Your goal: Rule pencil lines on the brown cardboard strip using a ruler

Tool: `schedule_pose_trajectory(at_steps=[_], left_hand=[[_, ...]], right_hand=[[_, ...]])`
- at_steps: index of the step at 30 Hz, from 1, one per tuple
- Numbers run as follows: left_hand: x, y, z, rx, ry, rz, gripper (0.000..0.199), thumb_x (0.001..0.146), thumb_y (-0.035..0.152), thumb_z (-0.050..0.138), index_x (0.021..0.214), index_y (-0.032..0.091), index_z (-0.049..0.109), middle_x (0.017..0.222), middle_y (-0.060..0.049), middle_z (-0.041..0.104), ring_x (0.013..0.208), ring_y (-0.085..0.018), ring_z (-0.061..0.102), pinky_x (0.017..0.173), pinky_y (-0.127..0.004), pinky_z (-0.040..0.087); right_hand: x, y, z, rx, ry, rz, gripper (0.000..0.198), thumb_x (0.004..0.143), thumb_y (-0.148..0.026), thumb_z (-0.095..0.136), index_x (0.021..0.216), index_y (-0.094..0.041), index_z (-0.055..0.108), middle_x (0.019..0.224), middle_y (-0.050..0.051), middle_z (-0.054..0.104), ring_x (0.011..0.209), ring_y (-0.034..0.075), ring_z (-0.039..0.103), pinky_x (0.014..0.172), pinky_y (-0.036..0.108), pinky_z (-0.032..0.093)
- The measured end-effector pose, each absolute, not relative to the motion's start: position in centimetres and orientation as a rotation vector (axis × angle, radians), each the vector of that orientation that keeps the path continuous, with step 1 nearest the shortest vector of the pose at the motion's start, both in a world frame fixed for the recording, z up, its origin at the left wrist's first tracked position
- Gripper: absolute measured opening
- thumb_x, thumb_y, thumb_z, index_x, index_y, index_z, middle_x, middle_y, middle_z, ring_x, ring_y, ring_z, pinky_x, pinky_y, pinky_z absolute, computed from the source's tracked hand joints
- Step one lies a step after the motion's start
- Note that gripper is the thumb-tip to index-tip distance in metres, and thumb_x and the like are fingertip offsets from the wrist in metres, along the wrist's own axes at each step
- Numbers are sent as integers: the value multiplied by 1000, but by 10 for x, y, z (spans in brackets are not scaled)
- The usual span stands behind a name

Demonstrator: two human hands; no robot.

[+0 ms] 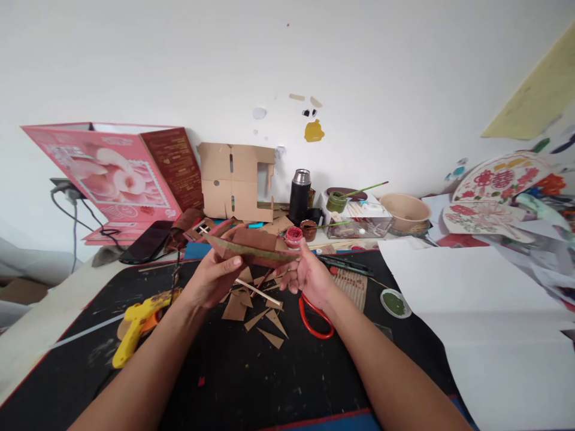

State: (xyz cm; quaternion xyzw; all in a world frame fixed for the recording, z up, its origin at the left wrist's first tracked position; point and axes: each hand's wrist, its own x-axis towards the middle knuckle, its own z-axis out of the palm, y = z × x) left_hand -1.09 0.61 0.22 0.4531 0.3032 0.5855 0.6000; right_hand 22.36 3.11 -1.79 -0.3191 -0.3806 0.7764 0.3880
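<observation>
Between my hands, above the mat, is a brown-painted cardboard piece [254,239] with a long, narrow greenish-brown near edge. My left hand [215,275] grips its left part, thumb on the near side. At the right end, my right hand [312,274] holds the tip by thumb and fingers. Below lie several cardboard scraps [235,307] and a thin wooden stick [258,290]. Beside my right wrist are red-handled scissors [318,331], their blades hidden. A yellow glue gun [135,335] rests left of my left forearm.
Against the wall stand a pink box [112,173], a cut cardboard panel [238,179] and a black thermos [299,197]. Paint jars [294,237] sit along the back. A dish of green paint [395,303] and white paper sheets [485,323] lie to the right.
</observation>
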Motion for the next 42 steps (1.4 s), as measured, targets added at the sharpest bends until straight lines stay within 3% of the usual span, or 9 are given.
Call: schedule_pose_trajectory(at_steps=[5, 13, 19, 25, 31, 35, 39, 42], left_hand=[[4, 8, -1, 1025, 736, 1441, 93, 70, 46, 104, 152, 30, 63, 141, -12, 77, 143, -39, 66, 126, -57, 47], [11, 4, -2, 1068, 816, 1339, 100, 65, 36, 109, 153, 28, 62, 151, -15, 71, 146, -41, 63, 127, -52, 46], [11, 3, -1, 1045, 822, 1302, 105, 68, 39, 108, 159, 28, 56, 142, -15, 76, 145, -39, 65, 124, -47, 49], [8, 3, -5, 997, 797, 1230, 103, 74, 39, 105, 162, 26, 53, 130, -18, 81, 117, -39, 80, 92, -42, 68], [3, 3, -2, 916, 750, 1247, 105, 71, 34, 107, 161, 30, 53, 109, -9, 85, 93, -28, 85, 71, -28, 69], [3, 4, -1, 859, 743, 1268, 90, 70, 30, 107, 149, 30, 63, 117, -8, 84, 96, -27, 85, 76, -30, 71], [3, 6, -4, 796, 744, 1268, 57, 77, 43, 102, 123, 22, 75, 124, -12, 83, 108, -32, 83, 82, -37, 72], [2, 8, -7, 746, 759, 1260, 47, 84, 50, 96, 117, 22, 76, 120, -13, 84, 109, -33, 82, 78, -38, 72]], right_hand=[[222, 29, -18, -798, -1071, 1845, 68, 102, -80, 62, 113, -15, 77, 91, 14, 86, 54, 17, 76, 38, 18, 40], [223, 33, -22, -881, -1021, 1742, 52, 100, -67, 76, 99, -15, 75, 87, 12, 85, 53, 15, 74, 38, 17, 41], [223, 33, -20, -858, -1008, 1727, 51, 97, -66, 79, 100, -16, 75, 85, 11, 84, 51, 14, 73, 37, 17, 41], [223, 33, -22, -846, -1014, 1690, 54, 92, -70, 83, 98, -17, 72, 81, 8, 83, 50, 13, 72, 38, 16, 42], [222, 33, -23, -897, -1001, 1688, 53, 95, -68, 81, 98, -17, 72, 79, 8, 82, 49, 13, 71, 38, 17, 42], [222, 33, -24, -911, -1023, 1673, 54, 91, -70, 83, 97, -18, 71, 79, 7, 81, 49, 14, 71, 38, 17, 43], [222, 33, -24, -906, -1049, 1650, 57, 86, -72, 86, 95, -18, 69, 80, 7, 81, 51, 14, 72, 39, 17, 43], [221, 32, -25, -901, -1065, 1641, 56, 85, -71, 88, 95, -19, 68, 78, 5, 81, 50, 13, 72, 39, 17, 42]])
